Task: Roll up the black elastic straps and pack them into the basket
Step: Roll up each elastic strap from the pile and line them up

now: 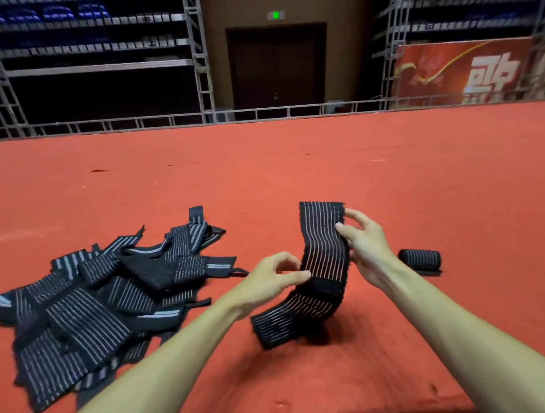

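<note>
The limp, light strap [323,263] is pinched by the right hand [366,245] at 12 o'clock and the left hand [268,277] mid-length; rolling is best begun from its floppy 6 o'clock end.

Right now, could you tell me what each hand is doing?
Left hand: pinching the unrolled strap at its middle.
Right hand: gripping the same strap near its upper end.

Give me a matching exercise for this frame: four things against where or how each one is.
Things:
1. strap pile
2. held strap
3. rolled strap
4. door

States:
A. lying right of the right hand
B. heaped on the red floor, left of the left hand
C. far back, under a green sign
D. curving up between both hands

Pairs: 1-B, 2-D, 3-A, 4-C
</note>
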`<act>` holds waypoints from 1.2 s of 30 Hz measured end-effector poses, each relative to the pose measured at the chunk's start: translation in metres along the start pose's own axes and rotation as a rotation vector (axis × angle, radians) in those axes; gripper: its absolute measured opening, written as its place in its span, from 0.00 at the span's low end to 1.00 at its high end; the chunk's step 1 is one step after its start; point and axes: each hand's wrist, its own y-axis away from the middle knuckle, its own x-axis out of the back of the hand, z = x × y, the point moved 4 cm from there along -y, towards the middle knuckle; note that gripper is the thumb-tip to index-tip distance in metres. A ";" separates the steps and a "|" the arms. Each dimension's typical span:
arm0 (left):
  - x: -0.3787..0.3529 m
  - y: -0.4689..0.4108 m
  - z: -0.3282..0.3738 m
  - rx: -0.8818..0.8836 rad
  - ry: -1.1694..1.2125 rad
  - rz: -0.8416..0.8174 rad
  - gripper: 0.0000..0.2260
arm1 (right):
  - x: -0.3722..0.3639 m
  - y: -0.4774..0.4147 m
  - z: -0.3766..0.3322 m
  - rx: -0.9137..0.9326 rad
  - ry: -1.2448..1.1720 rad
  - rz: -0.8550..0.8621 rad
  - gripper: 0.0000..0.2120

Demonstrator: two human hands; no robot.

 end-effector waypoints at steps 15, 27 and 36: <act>0.011 -0.021 0.073 -0.293 0.053 0.514 0.04 | 0.006 0.010 -0.043 0.274 0.704 -0.048 0.17; 0.052 0.015 0.093 -0.232 0.377 0.361 0.23 | -0.034 0.036 -0.107 0.299 0.431 -0.141 0.10; 0.031 0.030 0.126 -0.143 0.140 -0.065 0.16 | -0.037 0.061 -0.169 0.476 0.262 -0.271 0.10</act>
